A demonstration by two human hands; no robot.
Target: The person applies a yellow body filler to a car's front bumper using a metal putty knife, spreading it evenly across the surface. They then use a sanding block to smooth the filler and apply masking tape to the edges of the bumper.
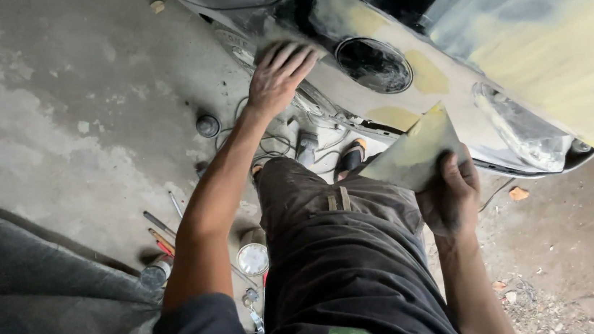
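Observation:
My left hand (278, 78) lies flat with fingers spread on the grey sanded front bumper (312, 20) of a car, just left of a round fog-light hole (373, 65). My right hand (451, 196) grips a flat yellowish-green sheet of sandpaper (415, 150) by its lower edge, held in the air below the bumper. Yellow filler patches (427, 74) show on the bodywork beside the hole. A clear headlight (522, 131) sits further right. My legs in dark trousers (342, 257) fill the lower middle.
On the concrete floor (73, 101) lie several screwdrivers and pencils (162, 234), a round tin (253, 257), a small dark can (207, 125) and loose cables (265, 142). A dark cloth (34, 301) covers the lower left. Rubble lies at the lower right (535, 304).

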